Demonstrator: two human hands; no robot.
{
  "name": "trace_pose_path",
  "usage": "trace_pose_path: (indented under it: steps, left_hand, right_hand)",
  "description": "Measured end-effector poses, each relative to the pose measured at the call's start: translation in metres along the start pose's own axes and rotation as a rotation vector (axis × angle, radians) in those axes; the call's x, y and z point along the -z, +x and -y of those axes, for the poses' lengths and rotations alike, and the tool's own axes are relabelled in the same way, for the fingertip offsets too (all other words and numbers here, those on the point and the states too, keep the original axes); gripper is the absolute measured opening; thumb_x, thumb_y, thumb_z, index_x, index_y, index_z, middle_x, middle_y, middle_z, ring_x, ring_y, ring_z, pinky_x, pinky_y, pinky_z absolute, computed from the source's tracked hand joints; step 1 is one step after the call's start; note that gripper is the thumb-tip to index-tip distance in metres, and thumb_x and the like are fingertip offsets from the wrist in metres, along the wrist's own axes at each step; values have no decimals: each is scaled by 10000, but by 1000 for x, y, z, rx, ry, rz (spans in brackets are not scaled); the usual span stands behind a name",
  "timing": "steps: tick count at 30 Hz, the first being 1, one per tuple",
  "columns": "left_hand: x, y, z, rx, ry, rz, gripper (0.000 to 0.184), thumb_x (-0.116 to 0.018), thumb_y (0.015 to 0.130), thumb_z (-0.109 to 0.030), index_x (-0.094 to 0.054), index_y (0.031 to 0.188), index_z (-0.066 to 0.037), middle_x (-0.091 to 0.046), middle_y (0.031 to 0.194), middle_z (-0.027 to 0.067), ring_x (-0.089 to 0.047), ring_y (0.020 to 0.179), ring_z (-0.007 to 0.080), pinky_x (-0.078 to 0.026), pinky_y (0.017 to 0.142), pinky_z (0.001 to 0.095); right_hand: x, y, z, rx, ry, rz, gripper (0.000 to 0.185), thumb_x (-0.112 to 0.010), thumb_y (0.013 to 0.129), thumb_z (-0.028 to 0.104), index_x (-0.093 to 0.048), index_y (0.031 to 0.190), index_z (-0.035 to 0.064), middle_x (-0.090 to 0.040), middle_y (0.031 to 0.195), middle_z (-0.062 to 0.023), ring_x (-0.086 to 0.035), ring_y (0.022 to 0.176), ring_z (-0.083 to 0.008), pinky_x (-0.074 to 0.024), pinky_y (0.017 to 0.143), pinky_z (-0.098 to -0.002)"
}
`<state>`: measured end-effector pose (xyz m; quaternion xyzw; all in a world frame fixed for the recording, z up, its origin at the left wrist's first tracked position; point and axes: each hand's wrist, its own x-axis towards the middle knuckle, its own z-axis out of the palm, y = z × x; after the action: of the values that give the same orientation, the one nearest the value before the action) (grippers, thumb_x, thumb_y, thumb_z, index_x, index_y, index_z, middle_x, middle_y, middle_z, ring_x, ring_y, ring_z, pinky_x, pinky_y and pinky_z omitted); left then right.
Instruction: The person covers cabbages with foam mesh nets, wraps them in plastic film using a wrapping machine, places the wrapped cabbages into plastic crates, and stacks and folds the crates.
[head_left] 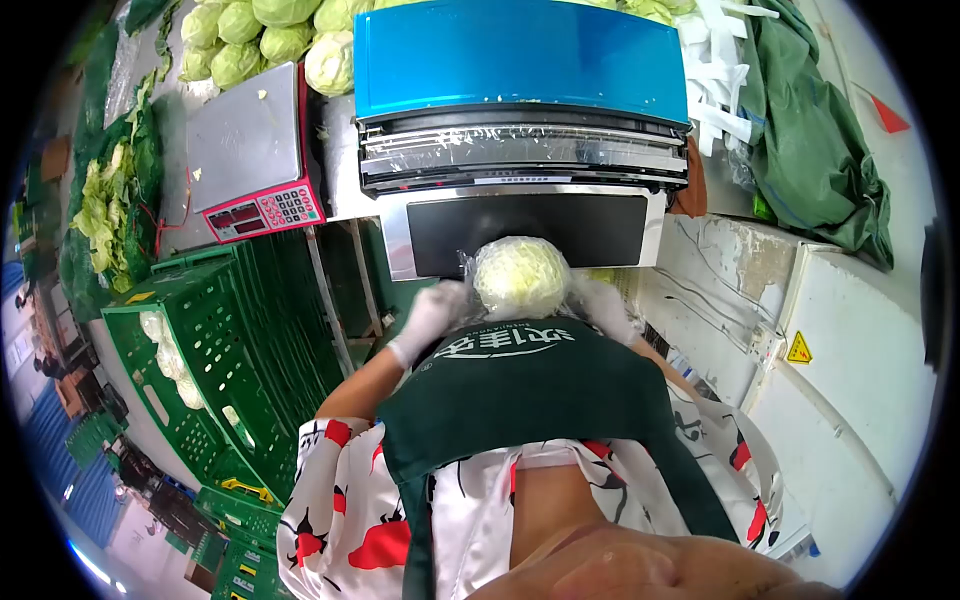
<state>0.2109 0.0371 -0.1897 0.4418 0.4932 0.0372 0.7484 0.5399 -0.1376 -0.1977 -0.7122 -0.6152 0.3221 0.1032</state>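
A pale green cabbage (521, 277) in clear film sits at the front edge of the black plate (560, 225) of the blue wrapping machine (520, 60), close to my green apron. On its left side my left hand (437, 306), in a white glove, is closed at the film. My right hand (603, 306), gloved too, is at the film on the right side; its fingers are blurred and partly hidden by the plastic. Clear film stretches between the cabbage and both hands.
Left of the machine lies a pink-framed scale (246, 140), with several cabbages (237, 60) behind it. Green crates (200, 370) are stacked at the lower left. A white cabinet (840, 370) stands on the right, below a green cloth (810, 130).
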Motion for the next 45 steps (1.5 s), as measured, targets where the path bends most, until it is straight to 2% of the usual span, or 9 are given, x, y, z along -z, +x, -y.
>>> trace_pose_path:
  steps: [4, 8, 15, 17, 23, 25, 30, 39, 45]
  left_hand:
    - [-31, 23, -9, -576, 773, 77, 280, -682, 850, -273, -662, 978, -25, -684, 786, 187, -686, 708, 350, -546, 616, 430]
    - [-14, 5, -41, -872, 974, 56, 307, -715, 787, -289, -658, 1023, -101, -626, 648, 113, -647, 555, 304, -541, 531, 433]
    - [-14, -63, -209, -606, -499, -158, 233, -487, 1001, -103, -691, 1085, -29, -522, 657, -51, -427, 558, 19, -368, 512, 211]
    - [-17, -60, -205, -849, -225, -479, 216, -573, 956, -82, -707, 1125, -76, -455, 638, -86, -395, 597, -8, -364, 557, 205]
    - [20, -124, -168, -1128, 9, -658, 306, -612, 962, -254, -659, 1193, -60, -658, 1101, 111, -638, 1005, 220, -481, 940, 335]
    - [28, -148, -130, -718, -726, 170, 415, -517, 1028, -326, -592, 1308, -28, -639, 1244, 118, -589, 1177, 257, -404, 1086, 366]
    - [52, -226, -43, -558, -1455, 52, 465, -494, 1013, -375, -598, 1274, -5, -617, 1312, 163, -619, 1172, 291, -454, 1056, 433]
    - [200, -486, 18, -1142, -1396, -979, 609, -417, 1010, -498, -491, 1387, -25, -594, 1344, 187, -607, 1200, 330, -471, 1050, 502]
    - [283, -568, 111, -595, -1013, -1597, 754, -456, 982, -584, -431, 1460, -1, -504, 1457, 181, -446, 1374, 307, -272, 1151, 520]
  right_hand:
    - [-60, 38, 39, -451, 1152, 105, 241, -527, 995, 180, -592, 1185, 48, -664, 1036, -81, -634, 914, -200, -506, 774, -378]
    - [-47, 72, 61, -381, 1781, 368, 274, -537, 973, 144, -561, 1226, 41, -631, 1099, -97, -607, 977, -214, -483, 829, -376]
    - [56, 125, 142, -61, 1165, 617, 367, -553, 936, 82, -507, 1297, 28, -574, 1209, -125, -561, 1086, -239, -442, 927, -374]
    - [66, 135, 172, 92, 897, 580, 399, -558, 926, 64, -491, 1317, 24, -557, 1241, -134, -547, 1117, -246, -430, 954, -373]
    - [64, 148, 258, 490, 420, 368, 500, -572, 894, 10, -445, 1378, 13, -508, 1335, -158, -507, 1211, -267, -395, 1038, -371]
    - [54, 145, 283, 542, 367, 296, 536, -577, 883, -8, -430, 1398, 9, -492, 1366, -166, -494, 1242, -274, -383, 1065, -370]
    - [27, 150, 337, 505, 507, 207, 593, -552, 869, -55, -404, 1441, 2, -474, 1419, -182, -470, 1312, -288, -363, 1119, -372]
    - [28, 149, 504, 619, 658, 349, 355, -518, 974, 75, -567, 1295, -70, -618, 1256, -150, -594, 1174, -218, -446, 1023, -326]
    - [23, 148, 593, 716, 564, 431, 299, -527, 983, 62, -610, 1250, -46, -650, 1191, -103, -585, 1138, -171, -434, 998, -299]
